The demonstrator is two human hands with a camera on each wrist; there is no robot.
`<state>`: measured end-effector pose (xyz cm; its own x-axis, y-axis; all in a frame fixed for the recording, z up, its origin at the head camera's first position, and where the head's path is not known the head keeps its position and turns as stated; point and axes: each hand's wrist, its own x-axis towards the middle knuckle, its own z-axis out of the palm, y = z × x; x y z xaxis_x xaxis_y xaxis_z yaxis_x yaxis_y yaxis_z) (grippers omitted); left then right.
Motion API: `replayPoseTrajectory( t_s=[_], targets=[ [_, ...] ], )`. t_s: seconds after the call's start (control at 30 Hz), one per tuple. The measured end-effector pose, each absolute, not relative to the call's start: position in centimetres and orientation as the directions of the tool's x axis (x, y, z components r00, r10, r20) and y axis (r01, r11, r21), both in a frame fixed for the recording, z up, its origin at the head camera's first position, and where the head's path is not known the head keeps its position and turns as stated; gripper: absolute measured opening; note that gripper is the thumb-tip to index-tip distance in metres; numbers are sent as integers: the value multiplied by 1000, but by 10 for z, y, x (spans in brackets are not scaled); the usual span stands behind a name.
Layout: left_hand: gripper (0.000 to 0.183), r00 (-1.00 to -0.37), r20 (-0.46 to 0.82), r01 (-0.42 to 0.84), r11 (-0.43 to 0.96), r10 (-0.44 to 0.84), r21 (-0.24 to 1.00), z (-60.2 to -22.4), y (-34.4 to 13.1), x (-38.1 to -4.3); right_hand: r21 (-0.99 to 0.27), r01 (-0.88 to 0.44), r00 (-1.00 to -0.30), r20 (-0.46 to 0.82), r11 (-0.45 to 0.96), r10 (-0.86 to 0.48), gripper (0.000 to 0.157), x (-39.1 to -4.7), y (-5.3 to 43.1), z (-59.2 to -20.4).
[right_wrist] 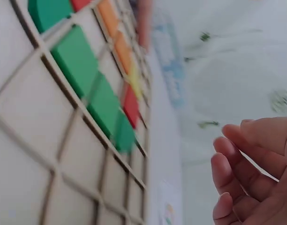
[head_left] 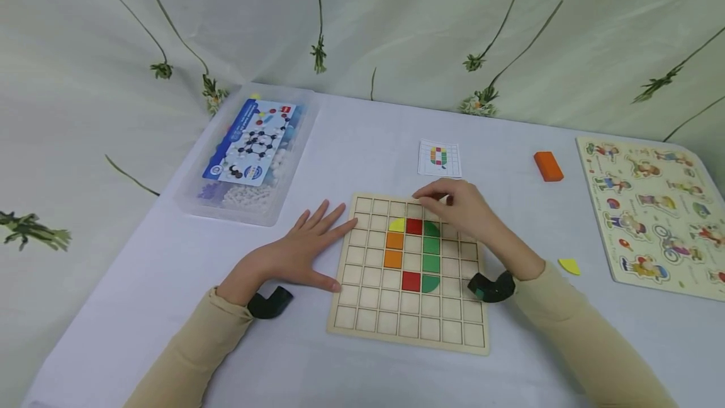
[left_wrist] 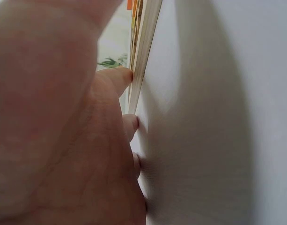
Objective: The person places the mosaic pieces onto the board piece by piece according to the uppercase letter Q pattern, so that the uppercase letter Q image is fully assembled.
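A wooden grid board [head_left: 370, 302] lies on the table with coloured tiles set in its squares. Red squares [head_left: 411, 281], orange squares [head_left: 393, 259], green pieces [head_left: 431, 263] and a yellow rounded piece [head_left: 397, 225] form a ring. My left hand [head_left: 300, 250] rests flat with fingers spread, index fingertip and thumb at the board's left edge. Above the far right part of the board is my right hand [head_left: 461, 206], thumb and index finger close together, the other fingers loosely bent. The right wrist view shows nothing between those fingers [right_wrist: 223, 168].
Behind the board lies a pattern card [head_left: 440, 158]. To the right are an orange block [head_left: 548, 166], a yellow quarter piece [head_left: 569, 266] and a picture puzzle board [head_left: 651, 206]. A clear plastic box [head_left: 263, 206] of small parts stands at the back left, before a flowered cloth.
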<state>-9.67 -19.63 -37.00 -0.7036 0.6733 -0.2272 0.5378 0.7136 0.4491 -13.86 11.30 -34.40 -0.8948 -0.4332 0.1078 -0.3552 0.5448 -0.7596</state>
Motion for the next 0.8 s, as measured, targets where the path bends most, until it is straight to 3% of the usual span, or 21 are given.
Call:
replayPoseTrajectory(
  t_s=[0.27, 0.5, 0.63, 0.8],
  targets=[
    [108, -702, -240, 536, 719, 671, 443, -368, -195, -96, -790, -174, -974, 49, 587, -223, 30, -108, 209, -326],
    [109, -706, -233, 537, 720, 669, 440, -368, -196, -96, -773, 65, -996, -93, 630, -12, 39, -67, 301, -366],
    [109, -706, -229, 540, 718, 670, 438, -369, -195, -96, -756, 141, -989, -137, 640, 56, 42, -47, 315, -375],
    [109, -706, -226, 543, 717, 672, 436, -370, -196, -97, -735, 143, -990, -111, 662, 90, 40, -36, 311, -377]
  ],
)
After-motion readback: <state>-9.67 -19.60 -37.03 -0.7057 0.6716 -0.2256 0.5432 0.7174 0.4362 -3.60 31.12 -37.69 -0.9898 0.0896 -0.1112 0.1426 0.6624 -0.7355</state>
